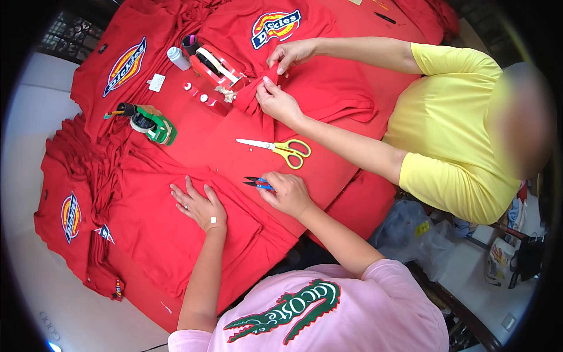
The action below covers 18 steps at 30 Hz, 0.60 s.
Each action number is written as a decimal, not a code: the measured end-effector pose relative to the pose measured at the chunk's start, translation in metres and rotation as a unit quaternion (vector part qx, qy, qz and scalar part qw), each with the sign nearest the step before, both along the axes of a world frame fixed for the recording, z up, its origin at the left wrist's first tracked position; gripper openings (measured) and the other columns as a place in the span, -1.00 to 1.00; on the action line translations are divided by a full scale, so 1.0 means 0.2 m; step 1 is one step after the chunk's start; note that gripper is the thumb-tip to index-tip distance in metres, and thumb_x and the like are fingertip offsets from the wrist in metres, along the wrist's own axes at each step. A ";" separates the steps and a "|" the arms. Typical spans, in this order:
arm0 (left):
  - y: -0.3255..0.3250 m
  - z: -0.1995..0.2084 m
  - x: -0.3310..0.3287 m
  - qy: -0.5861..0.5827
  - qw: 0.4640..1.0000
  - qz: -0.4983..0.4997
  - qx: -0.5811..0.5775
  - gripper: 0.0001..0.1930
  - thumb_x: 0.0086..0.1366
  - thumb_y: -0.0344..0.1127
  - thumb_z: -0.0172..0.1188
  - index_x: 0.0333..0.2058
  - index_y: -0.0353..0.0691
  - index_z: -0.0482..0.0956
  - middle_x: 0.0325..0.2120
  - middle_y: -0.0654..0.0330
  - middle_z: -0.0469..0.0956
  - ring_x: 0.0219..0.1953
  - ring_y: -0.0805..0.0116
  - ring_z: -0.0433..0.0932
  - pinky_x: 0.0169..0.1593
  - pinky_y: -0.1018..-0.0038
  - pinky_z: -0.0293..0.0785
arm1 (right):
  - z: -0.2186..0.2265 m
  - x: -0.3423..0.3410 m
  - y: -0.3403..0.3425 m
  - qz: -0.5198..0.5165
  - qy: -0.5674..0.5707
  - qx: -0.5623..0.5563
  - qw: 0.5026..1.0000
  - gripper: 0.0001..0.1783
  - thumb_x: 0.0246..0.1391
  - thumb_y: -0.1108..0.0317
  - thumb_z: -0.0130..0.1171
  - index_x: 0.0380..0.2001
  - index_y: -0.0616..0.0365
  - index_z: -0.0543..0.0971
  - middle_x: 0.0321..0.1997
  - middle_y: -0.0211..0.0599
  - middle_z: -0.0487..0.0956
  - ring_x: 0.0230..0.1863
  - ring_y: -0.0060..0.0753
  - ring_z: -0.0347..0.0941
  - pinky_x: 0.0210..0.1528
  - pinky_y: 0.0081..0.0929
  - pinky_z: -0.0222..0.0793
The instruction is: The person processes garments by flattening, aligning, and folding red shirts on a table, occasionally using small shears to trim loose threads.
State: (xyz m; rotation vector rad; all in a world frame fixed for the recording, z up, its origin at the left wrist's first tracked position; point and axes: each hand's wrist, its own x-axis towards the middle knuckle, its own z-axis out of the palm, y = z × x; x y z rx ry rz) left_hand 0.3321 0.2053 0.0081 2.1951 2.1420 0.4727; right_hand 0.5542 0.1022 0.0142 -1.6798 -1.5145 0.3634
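Note:
My left hand lies flat with fingers spread on a red T-shirt smoothed over the table. A ring and a small white sticker show on it. In my right hand is a pair of blue thread snips, its dark blades pointing left above the red cloth. Just beyond that hand, yellow-handled scissors rest on the table with blades to the left. The T-shirt's lower edge reaches toward my body, near my right forearm.
A co-worker in a yellow shirt handles red cloth across the right side. Green and red tape dispensers stand among small bottles. Printed red shirts are heaped left and far. Plastic bags sit beyond the right edge.

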 end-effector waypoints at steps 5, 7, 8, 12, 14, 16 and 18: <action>-0.01 0.01 0.01 -0.006 1.000 0.005 0.003 -0.36 0.55 -0.02 0.04 0.50 -0.11 0.24 0.61 -0.09 -0.13 0.63 -0.14 -0.17 0.58 -0.17 -0.24 | -0.01 -0.02 0.00 -0.007 -0.022 0.012 1.000 -0.75 0.16 0.22 0.36 -0.25 0.09 0.52 -0.39 -0.20 0.62 -0.42 -0.06 0.63 -0.37 -0.13 0.52; 0.00 0.01 0.01 -0.007 1.000 0.007 0.002 -0.36 0.55 -0.02 0.05 0.49 -0.10 0.24 0.61 -0.09 -0.13 0.63 -0.14 -0.17 0.58 -0.16 -0.24 | -0.01 -0.02 0.00 -0.007 -0.027 0.018 0.999 -0.75 0.16 0.22 0.36 -0.26 0.09 0.52 -0.40 -0.20 0.62 -0.43 -0.06 0.63 -0.37 -0.13 0.52; -0.01 0.01 0.01 -0.008 1.000 0.009 0.001 -0.36 0.55 -0.02 0.05 0.49 -0.10 0.25 0.61 -0.08 -0.13 0.63 -0.14 -0.16 0.58 -0.16 -0.24 | -0.01 -0.02 0.00 -0.007 -0.030 0.015 0.999 -0.75 0.16 0.22 0.36 -0.26 0.09 0.52 -0.40 -0.19 0.62 -0.43 -0.06 0.63 -0.37 -0.13 0.52; 0.00 0.00 0.00 -0.002 1.000 0.007 0.007 -0.36 0.54 -0.02 0.05 0.49 -0.10 0.26 0.61 -0.08 -0.12 0.63 -0.13 -0.16 0.58 -0.16 -0.23 | -0.01 -0.02 0.00 -0.007 -0.036 0.007 0.999 -0.75 0.15 0.23 0.36 -0.26 0.09 0.53 -0.40 -0.19 0.62 -0.42 -0.06 0.63 -0.37 -0.13 0.52; 0.00 0.00 0.00 0.000 1.000 0.006 0.008 -0.36 0.54 -0.02 0.06 0.49 -0.10 0.26 0.61 -0.08 -0.12 0.63 -0.13 -0.16 0.58 -0.16 -0.22 | -0.01 -0.03 0.00 -0.006 -0.036 0.005 0.999 -0.75 0.15 0.23 0.36 -0.26 0.09 0.53 -0.39 -0.19 0.62 -0.42 -0.07 0.63 -0.37 -0.13 0.53; 0.00 0.00 0.00 0.000 1.000 0.007 0.008 -0.36 0.54 -0.02 0.05 0.48 -0.11 0.27 0.61 -0.08 -0.12 0.63 -0.14 -0.16 0.58 -0.16 -0.22 | -0.01 -0.02 0.00 -0.005 -0.035 0.005 0.999 -0.75 0.15 0.23 0.36 -0.26 0.09 0.53 -0.39 -0.19 0.63 -0.41 -0.07 0.64 -0.36 -0.13 0.53; 0.00 0.00 0.00 -0.001 1.000 0.007 0.009 -0.36 0.54 -0.01 0.05 0.48 -0.11 0.27 0.61 -0.08 -0.12 0.63 -0.14 -0.16 0.58 -0.16 -0.22 | -0.01 -0.02 0.00 -0.005 -0.037 0.006 0.999 -0.75 0.15 0.23 0.36 -0.25 0.09 0.53 -0.39 -0.19 0.63 -0.41 -0.07 0.64 -0.36 -0.13 0.53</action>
